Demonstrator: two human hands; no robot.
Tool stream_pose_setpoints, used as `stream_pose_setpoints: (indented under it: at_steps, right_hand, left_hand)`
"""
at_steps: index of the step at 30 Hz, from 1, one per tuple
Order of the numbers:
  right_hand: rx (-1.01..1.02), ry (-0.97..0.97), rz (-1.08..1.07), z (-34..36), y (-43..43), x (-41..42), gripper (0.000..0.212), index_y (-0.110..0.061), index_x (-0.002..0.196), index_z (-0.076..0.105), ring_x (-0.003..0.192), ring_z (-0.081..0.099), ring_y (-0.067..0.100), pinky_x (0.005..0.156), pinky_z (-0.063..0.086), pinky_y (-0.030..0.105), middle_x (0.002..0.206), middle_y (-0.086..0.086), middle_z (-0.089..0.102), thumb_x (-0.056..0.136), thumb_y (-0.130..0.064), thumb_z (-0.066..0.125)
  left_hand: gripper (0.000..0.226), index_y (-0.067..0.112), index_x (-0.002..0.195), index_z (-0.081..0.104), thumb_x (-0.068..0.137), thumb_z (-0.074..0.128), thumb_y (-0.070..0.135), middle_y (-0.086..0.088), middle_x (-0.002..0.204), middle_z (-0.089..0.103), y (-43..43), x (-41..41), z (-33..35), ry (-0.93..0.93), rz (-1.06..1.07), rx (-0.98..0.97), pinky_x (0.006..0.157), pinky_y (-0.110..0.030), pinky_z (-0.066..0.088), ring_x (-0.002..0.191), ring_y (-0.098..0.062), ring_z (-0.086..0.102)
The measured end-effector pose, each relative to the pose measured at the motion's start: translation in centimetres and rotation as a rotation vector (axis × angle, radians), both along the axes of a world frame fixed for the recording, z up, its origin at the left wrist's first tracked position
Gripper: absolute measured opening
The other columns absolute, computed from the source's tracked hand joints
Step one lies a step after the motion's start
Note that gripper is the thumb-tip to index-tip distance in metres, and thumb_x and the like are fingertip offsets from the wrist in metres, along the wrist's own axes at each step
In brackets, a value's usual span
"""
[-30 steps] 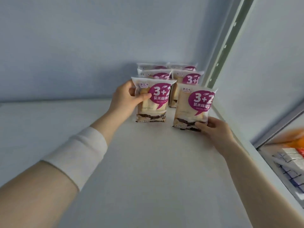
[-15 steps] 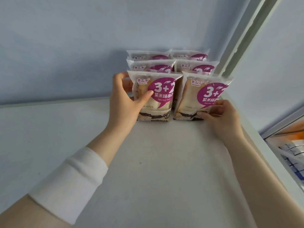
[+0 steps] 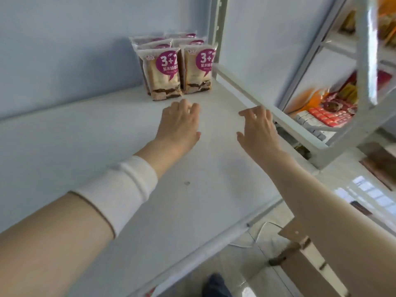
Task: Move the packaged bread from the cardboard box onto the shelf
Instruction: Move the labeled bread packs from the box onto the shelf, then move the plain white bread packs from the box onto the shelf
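On shelf point(image 3: 102, 142), back corner: packaged bread point(image 3: 165, 73) upright; rear packs mostly hidden.
Left hand point(image 3: 180, 123): fingers relaxed, holding nothing.
Right hand point(image 3: 259, 129): fingers spread, empty.
Cardboard box point(image 3: 310, 275): cut off by frame.

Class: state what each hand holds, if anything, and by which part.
Nothing is held. The left hand and right hand are both open over the shelf, apart from the bread packs standing at its back.

Upper centre: bread packs point(image 3: 171, 67) stand on the shelf point(image 3: 192, 200), two abreast, further rows behind. Centre: left hand point(image 3: 180, 123) and right hand point(image 3: 259, 129) before them, apart. Lower right: box point(image 3: 304, 264) below the shelf.
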State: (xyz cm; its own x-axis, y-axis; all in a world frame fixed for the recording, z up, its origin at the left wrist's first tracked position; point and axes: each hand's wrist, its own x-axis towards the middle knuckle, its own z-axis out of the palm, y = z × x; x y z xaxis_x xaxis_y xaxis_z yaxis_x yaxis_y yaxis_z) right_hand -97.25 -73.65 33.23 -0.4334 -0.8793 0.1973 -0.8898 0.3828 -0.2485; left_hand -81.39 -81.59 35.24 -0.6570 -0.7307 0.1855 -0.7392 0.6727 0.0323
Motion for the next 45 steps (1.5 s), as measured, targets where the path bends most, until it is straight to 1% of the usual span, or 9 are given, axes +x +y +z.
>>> stream_pose_setpoints:
  at_steps: [3, 9, 16, 20, 28, 34, 37, 40, 45]
  right_hand:
    - [0.043, 0.002, -0.017, 0.6, 8.4, 0.1, 0.049, -0.012, 0.135, 0.039, 0.129, 0.031, 0.033, 0.101, 0.036, 0.04, 0.137, 0.013, 0.033, 0.088, -0.009, 0.054]
    - [0.14, 0.037, -0.217, -1.2, 25.9, -5.0, 0.042, -0.01, 0.128, 0.04, 0.118, 0.036, 0.033, 0.093, 0.044, 0.044, 0.128, 0.014, 0.037, 0.088, -0.012, 0.053]
    - [0.454, -0.142, -0.618, -11.2, 48.3, -12.4, 0.036, -0.01, 0.122, 0.043, 0.117, 0.037, 0.032, 0.089, 0.046, 0.041, 0.128, 0.013, 0.038, 0.086, -0.009, 0.05]
    - [0.561, -0.285, -0.759, -16.6, 56.0, -16.2, 0.033, -0.011, 0.12, 0.041, 0.116, 0.037, 0.031, 0.087, 0.046, 0.042, 0.126, 0.013, 0.039, 0.088, -0.01, 0.049]
    - [0.621, -0.482, -0.852, -26.5, 58.3, -25.5, 0.023, -0.008, 0.113, 0.041, 0.11, 0.039, 0.03, 0.08, 0.049, 0.039, 0.12, 0.013, 0.039, 0.091, -0.007, 0.043]
    - [0.537, -0.907, -0.983, -38.3, 56.3, -31.0, 0.053, -0.002, 0.134, 0.033, 0.124, 0.039, 0.03, 0.098, 0.037, 0.033, 0.13, 0.015, 0.041, 0.09, -0.024, 0.055]
    - [0.54, -1.116, -1.08, -45.9, 55.2, -32.8, 0.072, 0.004, 0.142, 0.022, 0.13, 0.035, 0.029, 0.107, 0.026, 0.031, 0.139, 0.019, 0.038, 0.09, -0.033, 0.056]
    - [0.562, -1.25, -1.216, -51.9, 54.4, -33.6, 0.075, 0.008, 0.138, 0.021, 0.13, 0.037, 0.031, 0.104, 0.031, 0.031, 0.138, 0.021, 0.038, 0.088, -0.031, 0.06]
    - [0.543, -1.294, -1.392, -56.5, 52.2, -33.9, 0.089, 0.009, 0.141, 0.004, 0.13, 0.027, 0.042, 0.11, 0.021, 0.04, 0.14, 0.028, 0.024, 0.085, -0.023, 0.065]
  left_hand:
    - [0.047, 0.011, 0.127, 0.039, 0.088, 0.058, 0.029, -0.015, 0.128, 0.04, 7.2, -2.4, 0.9, -0.114, -0.117, 0.028, 0.091, -0.04, 0.039, 0.115, -0.032, 0.042]
    - [0.048, 0.01, 0.123, 0.039, 0.084, 0.06, 0.029, -0.016, 0.125, 0.039, 21.6, -11.6, 0.5, -0.142, -0.344, 0.075, 0.087, -0.043, 0.04, 0.114, -0.034, 0.041]
    - [0.043, 0.01, 0.123, 0.039, 0.086, 0.058, 0.021, -0.017, 0.127, 0.04, 38.5, -23.7, -10.6, -0.403, -0.519, 0.205, 0.092, -0.047, 0.04, 0.12, -0.036, 0.039]
    - [0.049, 0.009, 0.124, 0.038, 0.083, 0.062, 0.022, -0.018, 0.128, 0.041, 43.8, -28.6, -17.4, -0.558, -0.584, 0.291, 0.095, -0.045, 0.039, 0.119, -0.035, 0.04]
    - [0.047, 0.008, 0.126, 0.036, 0.086, 0.058, 0.018, -0.018, 0.13, 0.04, 46.2, -40.5, -29.0, -0.7, -0.611, 0.433, 0.093, -0.043, 0.04, 0.12, -0.034, 0.039]
    - [0.064, 0.01, 0.133, 0.03, 0.083, 0.065, 0.032, -0.016, 0.134, 0.04, 45.7, -47.2, -41.7, -0.784, -0.378, 0.75, 0.099, -0.043, 0.038, 0.124, -0.033, 0.039]
    - [0.078, 0.015, 0.142, 0.019, 0.082, 0.066, 0.03, -0.017, 0.142, 0.033, 45.3, -49.2, -49.1, -0.709, -0.146, 0.914, 0.105, -0.044, 0.033, 0.131, -0.034, 0.035]
    - [0.092, 0.014, 0.144, 0.009, 0.078, 0.071, 0.028, -0.02, 0.146, 0.024, 44.8, -50.5, -55.1, -0.584, 0.035, 0.998, 0.11, -0.044, 0.026, 0.135, -0.036, 0.028]
    - [0.1, 0.013, 0.142, 0.013, 0.068, 0.079, 0.025, -0.014, 0.143, 0.03, 44.6, -50.2, -59.0, -0.303, 0.085, 1.001, 0.109, -0.039, 0.025, 0.134, -0.03, 0.024]
